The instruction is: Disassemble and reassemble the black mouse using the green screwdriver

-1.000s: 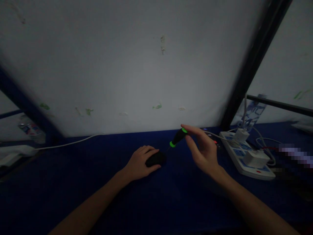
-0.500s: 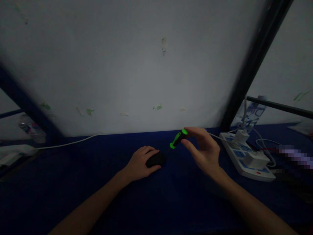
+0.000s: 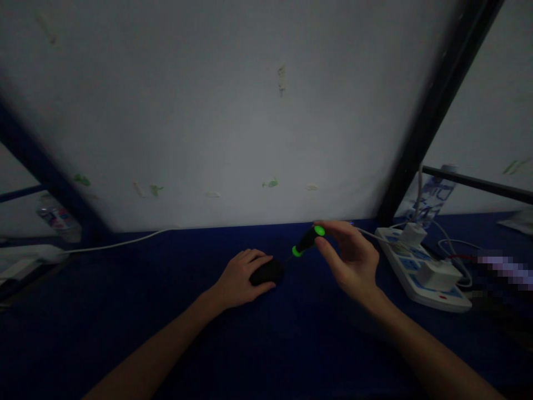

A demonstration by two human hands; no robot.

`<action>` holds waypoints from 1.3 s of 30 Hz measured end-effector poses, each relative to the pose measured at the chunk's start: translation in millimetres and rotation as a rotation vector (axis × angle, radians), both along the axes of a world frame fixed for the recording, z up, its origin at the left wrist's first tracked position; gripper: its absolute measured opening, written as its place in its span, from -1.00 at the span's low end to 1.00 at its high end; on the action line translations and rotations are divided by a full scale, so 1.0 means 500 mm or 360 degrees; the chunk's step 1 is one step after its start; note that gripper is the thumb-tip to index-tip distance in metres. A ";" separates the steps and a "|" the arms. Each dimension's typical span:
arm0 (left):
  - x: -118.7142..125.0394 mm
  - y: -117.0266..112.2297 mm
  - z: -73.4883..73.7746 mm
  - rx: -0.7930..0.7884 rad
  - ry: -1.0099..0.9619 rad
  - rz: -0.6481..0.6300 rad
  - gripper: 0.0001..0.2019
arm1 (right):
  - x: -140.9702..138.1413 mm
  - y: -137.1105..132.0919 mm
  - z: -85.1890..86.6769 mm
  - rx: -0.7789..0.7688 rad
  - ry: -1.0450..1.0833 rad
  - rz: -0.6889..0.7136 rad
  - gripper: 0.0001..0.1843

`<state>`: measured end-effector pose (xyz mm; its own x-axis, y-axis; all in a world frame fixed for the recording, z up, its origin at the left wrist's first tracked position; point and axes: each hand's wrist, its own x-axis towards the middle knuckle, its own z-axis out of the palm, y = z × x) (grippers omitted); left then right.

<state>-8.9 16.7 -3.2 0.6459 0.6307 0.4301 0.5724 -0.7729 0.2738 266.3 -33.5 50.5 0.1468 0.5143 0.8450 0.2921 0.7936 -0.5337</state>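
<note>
My left hand [image 3: 239, 280] is closed around the sides of a small rounded black computer mouse [image 3: 267, 272], pressing it against the blue table. Its thumb lies along the near side and the fingers along the far side. In my right hand [image 3: 352, 255] is a screwdriver [image 3: 307, 240] with a black and green handle, pinched near its butt end between thumb and forefinger. The screwdriver slants down to the left, and its thin shaft points at the right end of the mouse. Darkness hides the exact spot where the tip ends.
A white power strip [image 3: 420, 272] with plugged-in chargers and cables lies on the blue table [image 3: 300, 333] at right. Another white strip [image 3: 31, 255] is at the far left, near a plastic bottle [image 3: 58, 219]. Behind stands a pale wall [image 3: 233, 122] with dark frame posts.
The screwdriver handle has turned, so its green stripe no longer faces me. My right hand sits slightly lower and farther right. My left hand keeps its hold on the mouse.
</note>
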 end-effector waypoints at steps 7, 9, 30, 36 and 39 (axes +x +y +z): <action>0.003 -0.001 0.002 -0.0002 -0.0009 0.0006 -0.41 | 0.004 0.006 -0.002 0.0114 -0.0080 -0.0094 -0.70; 0.003 -0.001 0.001 -0.0001 -0.0013 0.0004 -0.42 | 0.002 0.008 -0.002 0.0114 -0.0043 -0.0123 -0.70; 0.000 -0.001 0.000 -0.0007 -0.0007 0.0017 -0.40 | -0.004 0.004 -0.003 -0.0061 0.0151 0.0089 -0.80; 0.000 0.000 0.000 0.0001 -0.0001 0.0016 -0.41 | -0.003 0.000 0.001 -0.0087 0.0154 0.0177 -0.88; -0.001 0.001 -0.003 0.0007 0.0001 0.0011 -0.40 | -0.010 -0.001 0.004 -0.0122 0.0282 0.0259 -0.83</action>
<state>-9.3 17.4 -4.9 0.6418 0.6332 0.4327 0.5777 -0.7702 0.2702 261.3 -34.0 52.3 0.1991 0.6047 0.7711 0.0601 0.7779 -0.6255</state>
